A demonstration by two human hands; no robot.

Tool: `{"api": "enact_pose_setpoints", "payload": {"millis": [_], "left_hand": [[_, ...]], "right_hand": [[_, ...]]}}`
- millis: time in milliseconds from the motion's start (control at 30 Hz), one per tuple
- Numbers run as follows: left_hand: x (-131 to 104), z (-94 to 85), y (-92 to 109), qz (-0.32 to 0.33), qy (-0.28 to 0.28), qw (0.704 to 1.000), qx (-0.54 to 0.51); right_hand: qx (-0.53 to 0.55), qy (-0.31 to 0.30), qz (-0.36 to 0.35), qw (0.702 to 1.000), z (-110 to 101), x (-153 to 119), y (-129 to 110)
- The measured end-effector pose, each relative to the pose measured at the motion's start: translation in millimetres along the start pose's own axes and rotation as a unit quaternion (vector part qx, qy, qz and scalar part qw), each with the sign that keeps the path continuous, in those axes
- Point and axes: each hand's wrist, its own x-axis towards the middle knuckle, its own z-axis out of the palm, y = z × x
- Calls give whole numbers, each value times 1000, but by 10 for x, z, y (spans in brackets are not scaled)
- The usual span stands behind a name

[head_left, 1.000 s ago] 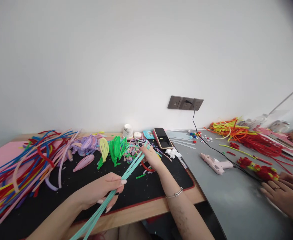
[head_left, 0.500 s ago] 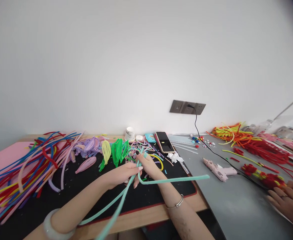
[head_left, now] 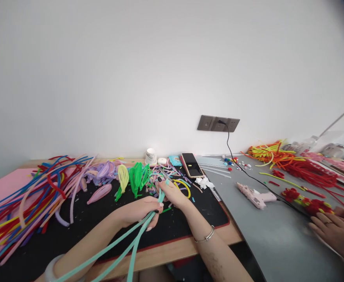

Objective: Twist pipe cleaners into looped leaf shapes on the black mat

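Note:
Several mint-green pipe cleaners (head_left: 135,239) run from between my two hands down toward the bottom edge of the view. My left hand (head_left: 147,211) is closed round them, thumb and fingers pressed together. Just above and to the right, my right hand (head_left: 168,192) grips the upper part of the same strands, their tips partly hidden by the fingers. Behind the hands lie small cut pieces in pastel colours (head_left: 172,169), a yellow looped bundle (head_left: 123,177) and a green looped bundle (head_left: 135,178).
Many coloured pipe cleaners (head_left: 42,196) cover the left of the black mat (head_left: 189,231). A phone (head_left: 193,165) and paper cup (head_left: 151,156) stand near the wall. On the grey table (head_left: 277,235) are a pink glue gun (head_left: 256,196) and another person's hands (head_left: 333,231).
The mint strand that stuck out to the right over my right forearm now hangs down with the others. My left hand has shifted slightly lower along the strands.

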Motion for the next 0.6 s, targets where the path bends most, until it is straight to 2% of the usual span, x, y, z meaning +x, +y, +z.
{"api": "enact_pose_setpoints", "payload": {"millis": [167,333,467,600], "left_hand": [[-32,-21,24,-9,-39,999,28],[-27,-41,-31,-17,-53,998,15],[-13,-45,-86,-11,-44,999,8],[-38,-52,-101,2,-36,999,12]], "right_hand": [[23,-79,19,996,-27,-5,22],[35,-97,4,995,-12,-13,22],[3,-72,-15,997,-3,-4,24],[-55,12,-53,997,-39,16,18]]}}
